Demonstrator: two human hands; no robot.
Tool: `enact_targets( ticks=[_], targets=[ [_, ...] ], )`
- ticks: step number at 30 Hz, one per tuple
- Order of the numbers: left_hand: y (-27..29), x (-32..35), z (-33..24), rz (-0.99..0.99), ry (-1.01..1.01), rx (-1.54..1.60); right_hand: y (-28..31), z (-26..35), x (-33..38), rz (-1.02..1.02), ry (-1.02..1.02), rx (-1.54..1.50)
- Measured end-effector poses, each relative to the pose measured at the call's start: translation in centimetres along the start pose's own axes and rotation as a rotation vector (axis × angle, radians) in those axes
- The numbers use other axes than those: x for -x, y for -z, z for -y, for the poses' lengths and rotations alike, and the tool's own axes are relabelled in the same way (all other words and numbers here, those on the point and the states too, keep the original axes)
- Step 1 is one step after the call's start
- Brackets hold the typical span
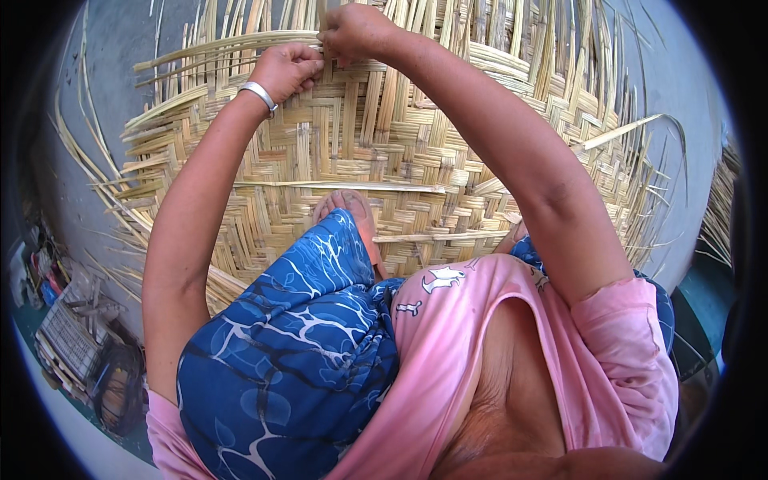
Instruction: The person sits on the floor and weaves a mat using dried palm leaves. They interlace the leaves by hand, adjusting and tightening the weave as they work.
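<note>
A large mat (pixel 400 148) woven from flat, straw-coloured plant strips, perhaps split cane or reed, lies on the ground beneath me. At its far side my left hand (pixel 286 70), with a silver bangle on the wrist, has its fingers closed in a pinch at the weave; what sits between the fingertips is hardly visible. Close beside it, my right hand (pixel 356 34) is closed round an upright strip (pixel 326 14). Several long strips (pixel 232 42) run crosswise to the left of my hands. Unwoven ends stick out along the far edge.
My sandalled foot (pixel 348 206) rests on the mat. A loose strip (pixel 344 186) lies across it, and a bent strip (pixel 628 132) juts out at the right. Grey ground (pixel 104 184) surrounds it. A wire rack (pixel 76 324) with clutter stands lower left; a bundle of stalks (pixel 722 204) is far right.
</note>
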State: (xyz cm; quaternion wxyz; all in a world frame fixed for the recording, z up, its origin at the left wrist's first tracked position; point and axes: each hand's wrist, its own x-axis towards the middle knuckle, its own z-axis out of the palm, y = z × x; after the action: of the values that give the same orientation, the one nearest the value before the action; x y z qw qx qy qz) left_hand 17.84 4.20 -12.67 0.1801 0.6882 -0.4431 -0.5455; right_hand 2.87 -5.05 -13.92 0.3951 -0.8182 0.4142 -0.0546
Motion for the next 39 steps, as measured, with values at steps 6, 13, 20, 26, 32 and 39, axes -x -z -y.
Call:
enact_targets(
  ticks=[6,13,20,26,32,39],
  targets=[
    [0.1,-0.4,0.3,-0.007,-0.002,0.024,0.6,1.1,0.8,0.140,-0.043,-0.083],
    [0.3,-0.2,-0.8,-0.044,-0.029,0.109,2.9,1.0,1.0,0.303,-0.102,-0.277],
    [3.2,-1.0,-1.3,-0.408,-0.575,-0.664,4.8,1.2,-0.5,0.193,0.145,-0.094],
    [5.3,-0.3,-4.5,-0.140,-0.223,-1.061,2.5,-0.3,-2.3,0.346,-0.072,-0.669],
    [6.4,-0.2,-5.7,-0.002,-0.244,-1.067,3.5,3.4,-2.0,0.307,0.058,-0.020],
    [5.5,2.3,-6.9,-0.086,-0.258,-1.059,2.2,5.5,-2.1,0.342,0.127,0.507]
  ],
)
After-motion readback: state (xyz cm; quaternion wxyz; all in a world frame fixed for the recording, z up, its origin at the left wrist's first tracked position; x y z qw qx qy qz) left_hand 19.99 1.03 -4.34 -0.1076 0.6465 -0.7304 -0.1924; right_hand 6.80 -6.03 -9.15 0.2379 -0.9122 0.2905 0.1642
